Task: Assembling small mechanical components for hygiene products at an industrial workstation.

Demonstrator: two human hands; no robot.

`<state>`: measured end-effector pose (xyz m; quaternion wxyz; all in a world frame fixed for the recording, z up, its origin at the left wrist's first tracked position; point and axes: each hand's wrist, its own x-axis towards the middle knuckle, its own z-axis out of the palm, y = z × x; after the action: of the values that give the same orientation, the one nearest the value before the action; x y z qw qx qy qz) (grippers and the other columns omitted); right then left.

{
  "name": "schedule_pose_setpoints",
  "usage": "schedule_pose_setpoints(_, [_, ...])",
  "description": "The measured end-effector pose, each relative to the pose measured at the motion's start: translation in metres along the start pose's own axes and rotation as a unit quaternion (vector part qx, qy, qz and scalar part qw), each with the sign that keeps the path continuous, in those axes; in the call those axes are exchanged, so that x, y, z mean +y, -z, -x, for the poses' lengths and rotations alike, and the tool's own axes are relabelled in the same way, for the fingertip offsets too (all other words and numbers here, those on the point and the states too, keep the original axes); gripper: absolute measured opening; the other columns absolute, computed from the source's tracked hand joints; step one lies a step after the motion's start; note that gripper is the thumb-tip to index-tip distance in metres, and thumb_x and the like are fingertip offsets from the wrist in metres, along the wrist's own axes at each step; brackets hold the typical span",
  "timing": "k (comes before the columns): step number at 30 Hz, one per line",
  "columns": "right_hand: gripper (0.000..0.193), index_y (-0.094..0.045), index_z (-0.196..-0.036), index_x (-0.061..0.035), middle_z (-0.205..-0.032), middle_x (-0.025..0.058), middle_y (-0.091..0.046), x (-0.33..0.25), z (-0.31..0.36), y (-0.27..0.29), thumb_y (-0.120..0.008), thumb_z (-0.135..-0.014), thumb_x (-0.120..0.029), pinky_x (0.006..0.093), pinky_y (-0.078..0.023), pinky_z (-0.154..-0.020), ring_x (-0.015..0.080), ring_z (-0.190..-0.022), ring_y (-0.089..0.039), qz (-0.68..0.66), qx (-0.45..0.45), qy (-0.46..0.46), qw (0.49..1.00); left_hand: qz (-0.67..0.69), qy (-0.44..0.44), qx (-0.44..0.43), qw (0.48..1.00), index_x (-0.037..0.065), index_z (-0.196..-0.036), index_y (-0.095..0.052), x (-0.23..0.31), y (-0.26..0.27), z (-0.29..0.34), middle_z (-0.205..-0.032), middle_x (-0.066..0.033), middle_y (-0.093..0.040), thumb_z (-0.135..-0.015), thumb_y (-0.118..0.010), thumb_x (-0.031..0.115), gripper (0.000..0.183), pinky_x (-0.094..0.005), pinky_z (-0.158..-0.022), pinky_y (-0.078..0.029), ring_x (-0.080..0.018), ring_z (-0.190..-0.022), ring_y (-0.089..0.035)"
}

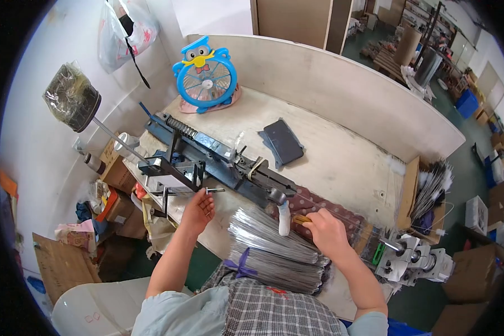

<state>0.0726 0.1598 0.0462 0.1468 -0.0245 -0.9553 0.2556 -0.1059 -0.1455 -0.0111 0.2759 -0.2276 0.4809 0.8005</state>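
My left hand (199, 211) has its fingers curled, with the fingertips at a thin metal rod (216, 190) on the bench machine (207, 147). Whatever may be in those fingers is too small to make out. My right hand (327, 231) closes on a short yellow-brown piece (302, 219), whose kind I cannot tell. Just left of it, a white-wrapped handle (284, 219) hangs down from the machine's near end. Below both hands lie bundles of thin silvery wires (280, 255), one tied with a purple strip (242, 264).
A blue cartoon-shaped fan (206, 84) stands at the back of the table (341, 145). A dark flat tablet-like slab (283, 141) lies beyond the machine. At right are a metal clamping device (414, 259) and a box of wires (411, 193). A covered lamp (73, 98) rises at left.
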Motion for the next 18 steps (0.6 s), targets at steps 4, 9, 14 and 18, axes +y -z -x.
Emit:
schedule_pose_setpoints(4, [0.014, -0.06, -0.087, -0.0067, -0.079, 0.0092, -0.054, -0.007, -0.001, 0.008, -0.066, -0.078, -0.015, 0.0365, -0.05, -0.055, 0.0289, -0.065, -0.06, 0.006, -0.017, -0.004, 1.0, -0.014, -0.025, 0.016, 0.999, 0.012, -0.083, -0.062, -0.004, 0.001, -0.004, -0.07, 0.0047, -0.057, -0.084, -0.065, 0.027, 0.015, -0.0229, -0.061, -0.045, -0.008, -0.065, -0.053])
schedule_pose_setpoints(9, [0.014, -0.061, -0.09, -0.0075, -0.078, 0.0082, -0.054, -0.018, 0.003, 0.039, -0.065, -0.079, -0.016, 0.0352, -0.048, -0.055, 0.0268, -0.065, -0.06, 0.023, -0.022, -0.004, 0.999, -0.032, -0.122, 0.066, 0.99, 0.01, -0.08, -0.059, -0.017, -0.009, -0.002, -0.068, 0.0027, -0.056, -0.082, -0.065, 0.021, 0.012, -0.0215, -0.057, -0.041, -0.0066, -0.061, -0.052])
schedule_pose_setpoints(14, [0.012, -0.065, -0.091, -0.0076, -0.077, 0.0087, -0.06, -0.005, -0.006, 0.061, -0.064, -0.08, -0.012, 0.0353, -0.047, -0.063, 0.0273, -0.072, -0.059, 0.031, 0.099, -0.002, 0.995, -0.093, -0.158, -0.077, 0.98, 0.006, -0.081, -0.059, -0.067, -0.064, 0.044, -0.068, -0.0014, -0.056, -0.082, -0.063, 0.015, 0.01, -0.0219, -0.051, -0.039, -0.0078, -0.058, -0.051])
schedule_pose_setpoints(18, [0.013, -0.065, -0.091, -0.0049, -0.077, 0.01, -0.061, 0.012, -0.001, 0.065, -0.062, -0.081, -0.012, 0.0349, -0.047, -0.065, 0.0283, -0.072, -0.059, -0.05, 0.094, -0.101, 0.989, -0.157, -0.05, -0.244, 0.956, 0.003, -0.088, -0.061, -0.109, -0.153, 0.083, -0.074, -0.003, -0.06, -0.087, -0.06, 0.014, 0.011, -0.0234, -0.053, -0.041, -0.0088, -0.06, -0.051])
